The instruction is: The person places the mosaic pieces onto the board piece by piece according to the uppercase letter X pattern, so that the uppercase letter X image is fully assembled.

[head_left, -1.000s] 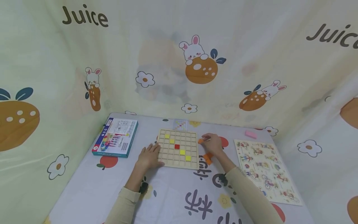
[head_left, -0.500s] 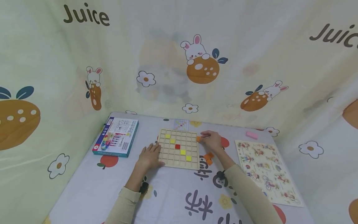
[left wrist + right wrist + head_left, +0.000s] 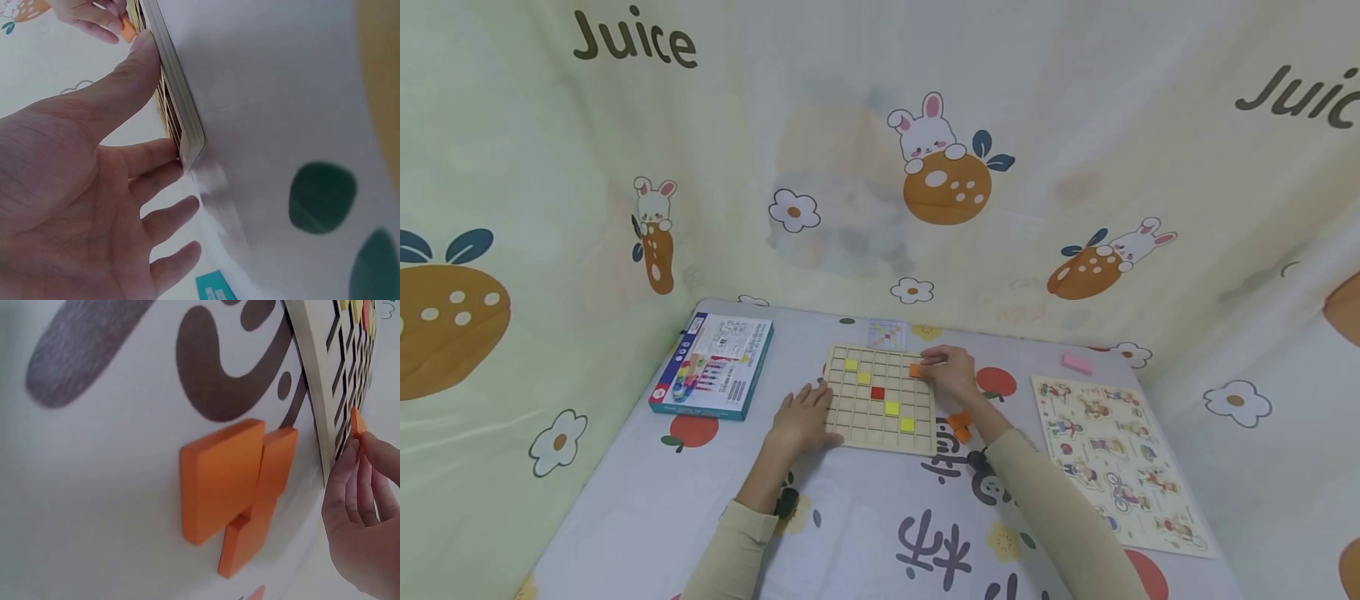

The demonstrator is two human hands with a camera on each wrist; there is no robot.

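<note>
A wooden grid board (image 3: 850,418) lies in the middle of the table. Along its diagonal sit several yellow tiles (image 3: 892,408) and one red tile (image 3: 877,393). My left hand (image 3: 799,423) rests against the board's left side, thumb on the front edge and fingers extended by the corner, as the left wrist view shows. Over the far right cells, my right hand (image 3: 951,372) pinches an orange square tile (image 3: 357,422) between thumb and fingers. Several loose orange tiles (image 3: 222,481) lie together on the cloth right of the board, some overlapping.
Behind the board lies a small pattern card (image 3: 888,335). A teal-edged box (image 3: 713,367) stands at the left. To the right are a board of picture pieces (image 3: 1105,446) and a pink block (image 3: 1077,362). A printed curtain (image 3: 850,150) encloses the table's back and sides.
My right hand has moved left with the orange tile, from beside the board to over its far right cells. The left hand has stayed at the board's left edge.
</note>
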